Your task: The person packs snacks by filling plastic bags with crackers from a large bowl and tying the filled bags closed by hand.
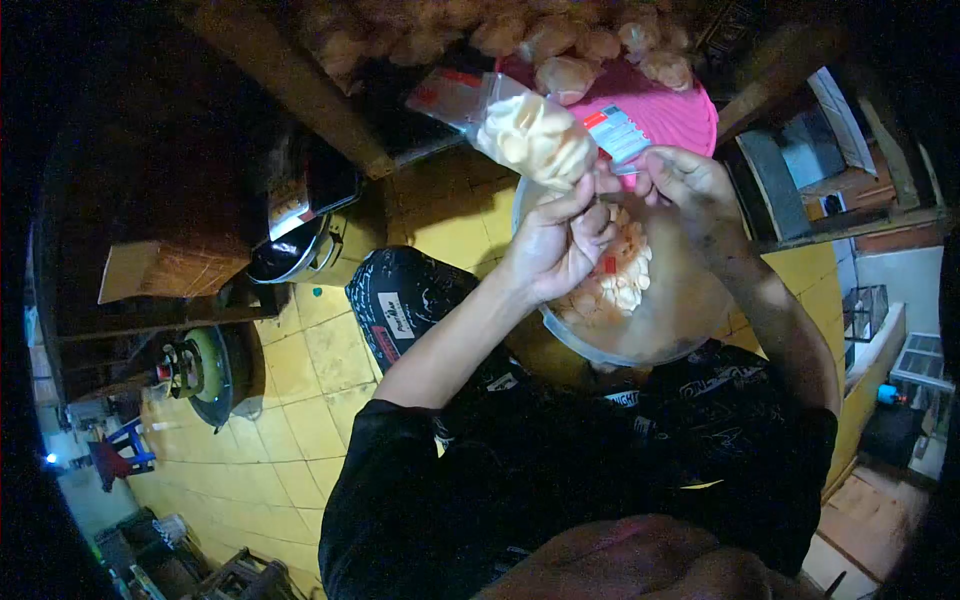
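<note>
My left hand [560, 245] is closed around the gathered end of a clear plastic bag [530, 135] filled with pale, flat chips. The bag tilts up and to the left, and a red print shows at its far end. Close beside it, my right hand [693, 190] has thumb and fingers pinched together; what lies between them is too small to make out. A white, blue and red packet [617, 135] is just above the right fingertips, over the pink tray. Below both hands sits a large translucent tub [690, 320] with loose chips [625, 285] and a small red piece inside.
A pink ribbed tray [675, 120] stands beyond the tub, with several filled clear bags [565, 78] at its far edge. To the left are a large metal pot [340, 245], a cardboard box [170, 268] and a green gas cylinder [205, 362] on the yellow tiled floor [310, 350].
</note>
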The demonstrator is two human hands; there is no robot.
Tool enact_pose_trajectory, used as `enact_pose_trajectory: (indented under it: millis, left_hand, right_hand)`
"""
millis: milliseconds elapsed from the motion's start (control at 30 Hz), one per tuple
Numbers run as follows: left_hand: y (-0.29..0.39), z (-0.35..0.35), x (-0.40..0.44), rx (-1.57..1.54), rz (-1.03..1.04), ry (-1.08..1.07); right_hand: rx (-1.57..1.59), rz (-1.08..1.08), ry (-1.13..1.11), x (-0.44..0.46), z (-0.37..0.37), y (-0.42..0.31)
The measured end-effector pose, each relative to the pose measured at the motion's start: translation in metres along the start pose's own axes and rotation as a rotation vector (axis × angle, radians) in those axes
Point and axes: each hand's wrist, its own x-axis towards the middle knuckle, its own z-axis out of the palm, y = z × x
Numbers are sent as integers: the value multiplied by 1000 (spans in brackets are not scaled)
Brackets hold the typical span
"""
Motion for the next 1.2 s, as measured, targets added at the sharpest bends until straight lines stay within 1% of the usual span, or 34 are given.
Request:
enact_pose_trajectory:
  millis: [33, 67, 100, 167, 200, 233, 300, 333, 367, 433, 467, 500, 567, 600, 667, 700, 767, 800, 867, 900, 967, 1000, 1067, 1100, 1167, 1200]
  left_hand:
    - [0, 5, -1, 10, 16, 65]
    - [0, 7, 1, 94, -3, 153]
    - [0, 4, 2, 101, -11, 153]
    - [1, -14, 1, 273, -144, -13]
    - [2, -25, 4, 426, -221, 62]
    - [0, -25, 4, 428, -232, 58]
    - [-6, -26, 0, 827, -141, -34]
    - [-4, -29, 3, 983, -86, -44]
    - [-6, -32, 6, 989, -101, -46]
    - [-11, -32, 6, 1735, 592, -159]
    - [-9, -25, 0, 1830, 375, -57]
    - [-7, -22, -2, 1832, 367, -60]
    - [-4, -18, -4, 2243, 507, -39]
    - [-4, -19, -1, 2245, 509, -40]
    - [-4, -21, 6, 1990, 1001, -199]
    - [-3, -22, 7, 1991, 1004, -202]
    - [-1, -18, 10, 1855, 1160, -308]
    - [0, -17, 8, 1854, 1165, -317]
    - [2, -18, -1, 1786, 876, -255]
    - [1, -19, -3, 1786, 877, -251]
    - [1, -19, -7, 1742, 666, -183]
    - [1, -19, -6, 1744, 672, -193]
    - [-4, -24, -5, 1503, 629, -261]
    - [-7, -27, -4, 1505, 631, -272]
    - [-12, -31, -2, 1346, 497, -214]
    - [-11, -34, -2, 1346, 500, -227]
  right_hand:
    - [-69, -55, 76, 0, -1, -4]
    - [-64, -57, 86, -1, -2, -11]
    - [-472, -361, 103, -2, -3, -20]
    - [-1298, -941, 121, -8, -1, -30]
    - [-1317, -985, -42, -10, 3, -30]
    - [-1322, -975, -34, -11, 4, -25]
    - [-1096, -857, -157, -15, 5, -8]
    - [-993, -761, -111, -15, 5, -6]
    - [-988, -751, -98, -15, 3, -3]
    - [-1000, -649, -60, -18, 1, 3]
    - [-1048, -588, -71, -20, 3, 4]
    - [-1044, -583, -67, -20, 5, 5]
    - [-965, -599, -3, -19, 9, 8]
    - [-965, -601, -1, -17, 8, 6]
    - [-876, -562, -27, -12, 4, 1]
    - [-877, -565, -24, -12, 3, -1]
    - [-713, -574, -22, -11, 2, -7]
    - [-717, -577, -14, -11, 4, -6]
    - [-368, -361, -21, -13, 9, -1]
    - [-367, -361, -24, -14, 12, 0]
    - [-333, -320, 43, -15, 17, -2]
    - [-338, -327, 50, -16, 17, -1]
    - [-390, -327, 76, -21, 17, -1]
    - [-394, -331, 85, -26, 18, -3]
    - [-342, -290, 80, -39, 21, -14]
    - [-349, -296, 89, -42, 21, -19]
